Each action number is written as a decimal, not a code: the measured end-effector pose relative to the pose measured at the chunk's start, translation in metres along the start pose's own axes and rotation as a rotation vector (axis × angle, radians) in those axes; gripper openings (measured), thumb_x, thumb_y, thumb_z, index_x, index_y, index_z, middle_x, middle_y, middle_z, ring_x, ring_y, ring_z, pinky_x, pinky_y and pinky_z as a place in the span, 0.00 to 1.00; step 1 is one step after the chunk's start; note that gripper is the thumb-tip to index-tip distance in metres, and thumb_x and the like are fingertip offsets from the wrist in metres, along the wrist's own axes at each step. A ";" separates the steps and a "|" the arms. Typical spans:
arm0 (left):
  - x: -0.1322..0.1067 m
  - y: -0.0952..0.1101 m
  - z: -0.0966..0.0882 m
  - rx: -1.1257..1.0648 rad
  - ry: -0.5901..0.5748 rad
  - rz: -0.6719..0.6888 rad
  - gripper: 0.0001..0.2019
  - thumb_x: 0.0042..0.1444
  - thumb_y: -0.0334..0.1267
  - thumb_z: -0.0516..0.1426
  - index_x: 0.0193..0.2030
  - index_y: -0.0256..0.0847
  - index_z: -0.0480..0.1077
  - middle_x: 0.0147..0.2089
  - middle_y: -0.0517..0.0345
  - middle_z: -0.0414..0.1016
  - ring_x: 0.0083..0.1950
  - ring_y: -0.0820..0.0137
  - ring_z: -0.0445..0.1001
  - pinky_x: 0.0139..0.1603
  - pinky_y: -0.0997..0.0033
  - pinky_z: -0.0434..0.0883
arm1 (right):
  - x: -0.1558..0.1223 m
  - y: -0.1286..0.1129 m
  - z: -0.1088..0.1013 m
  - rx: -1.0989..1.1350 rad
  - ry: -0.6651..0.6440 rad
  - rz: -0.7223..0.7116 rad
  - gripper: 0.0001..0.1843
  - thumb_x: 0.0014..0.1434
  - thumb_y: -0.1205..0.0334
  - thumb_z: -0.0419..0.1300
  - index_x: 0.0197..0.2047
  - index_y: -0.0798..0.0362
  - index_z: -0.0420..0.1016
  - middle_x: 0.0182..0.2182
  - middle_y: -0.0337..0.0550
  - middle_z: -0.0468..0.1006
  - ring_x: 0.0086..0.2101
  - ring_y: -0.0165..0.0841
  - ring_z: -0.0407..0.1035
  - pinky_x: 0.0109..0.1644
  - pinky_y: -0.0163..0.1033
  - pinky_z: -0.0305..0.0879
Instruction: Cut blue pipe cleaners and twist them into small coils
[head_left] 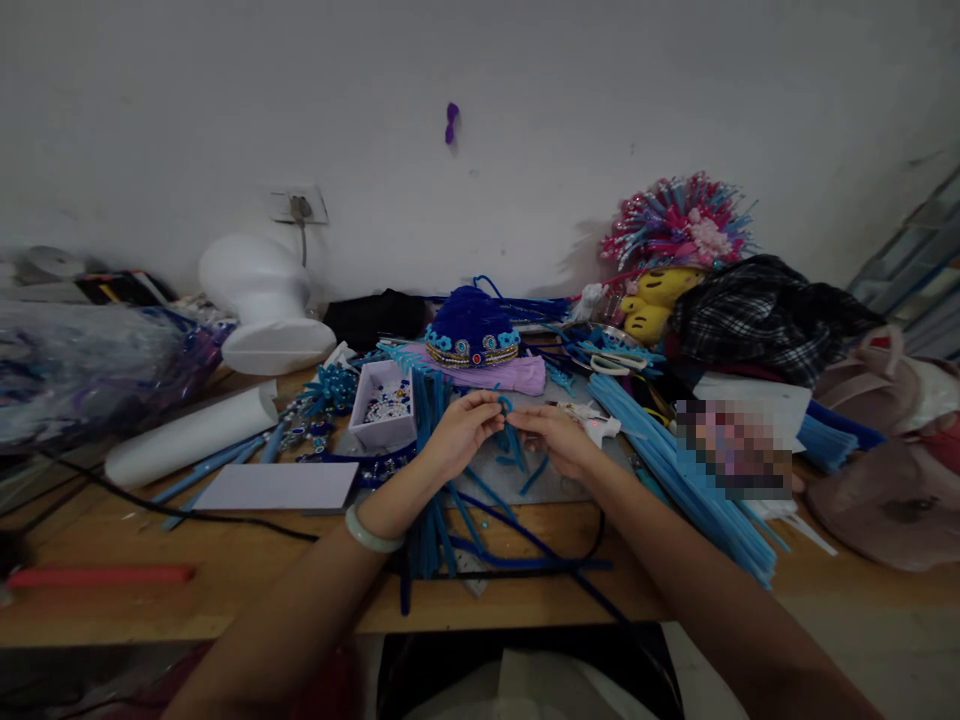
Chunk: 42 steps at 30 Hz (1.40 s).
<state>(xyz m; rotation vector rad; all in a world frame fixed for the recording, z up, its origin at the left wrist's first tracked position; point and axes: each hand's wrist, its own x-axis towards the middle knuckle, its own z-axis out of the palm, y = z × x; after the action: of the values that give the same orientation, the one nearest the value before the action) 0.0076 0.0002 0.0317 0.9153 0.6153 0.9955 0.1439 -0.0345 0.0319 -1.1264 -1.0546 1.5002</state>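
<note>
Over the middle of the table, my left hand (469,428) and my right hand (555,437) meet fingertip to fingertip. Both are closed in a pinch on a blue pipe cleaner (505,404), which curls into a small loop between them. Pieces of blue pipe cleaner (534,475) lie below on a grey mat (559,488). Just beyond my hands sits a royal-blue beaded headpiece (472,330) on a lilac bundle of pipe cleaners (517,373). A white box (384,432) of loose beads stands left of my left hand.
Light-blue pipe cleaners (675,480) lie at the right near a pink bag (885,500). A white foam head stand (259,300), a paper roll (191,435) and a white card (276,486) are on the left. A black cable (247,522) crosses the table. A red stick (101,576) lies near the front edge.
</note>
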 end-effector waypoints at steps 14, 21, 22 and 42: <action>-0.002 -0.002 0.001 0.074 0.041 0.035 0.08 0.37 0.30 0.58 0.28 0.34 0.66 0.23 0.65 0.66 0.21 0.83 0.63 0.21 0.82 0.61 | -0.003 0.002 0.007 -0.091 -0.004 -0.018 0.15 0.39 0.53 0.63 0.24 0.57 0.70 0.17 0.32 0.61 0.19 0.21 0.52 0.19 0.29 0.45; -0.004 0.000 0.003 0.197 0.031 0.021 0.07 0.39 0.34 0.57 0.27 0.37 0.65 0.19 0.66 0.61 0.17 0.83 0.57 0.13 0.84 0.51 | -0.003 0.004 0.009 -0.092 0.033 0.004 0.15 0.39 0.53 0.64 0.25 0.55 0.68 0.13 0.28 0.54 0.15 0.19 0.44 0.19 0.30 0.37; -0.004 0.001 0.002 0.238 0.020 0.036 0.06 0.40 0.34 0.57 0.27 0.37 0.64 0.18 0.67 0.61 0.16 0.83 0.57 0.13 0.84 0.51 | -0.003 0.003 0.009 -0.118 0.039 0.007 0.15 0.40 0.52 0.63 0.25 0.55 0.69 0.12 0.28 0.54 0.15 0.20 0.43 0.18 0.30 0.37; 0.002 0.005 -0.008 0.020 -0.098 -0.046 0.11 0.42 0.42 0.59 0.22 0.35 0.66 0.17 0.65 0.59 0.20 0.81 0.58 0.23 0.79 0.62 | 0.002 0.006 0.005 -0.104 0.027 -0.127 0.17 0.43 0.48 0.59 0.21 0.56 0.71 0.17 0.36 0.67 0.18 0.23 0.56 0.22 0.32 0.49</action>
<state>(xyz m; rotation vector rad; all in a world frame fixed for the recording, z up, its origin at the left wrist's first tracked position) -0.0001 0.0066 0.0319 0.9575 0.5620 0.8997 0.1380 -0.0344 0.0267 -1.1273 -1.1747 1.3398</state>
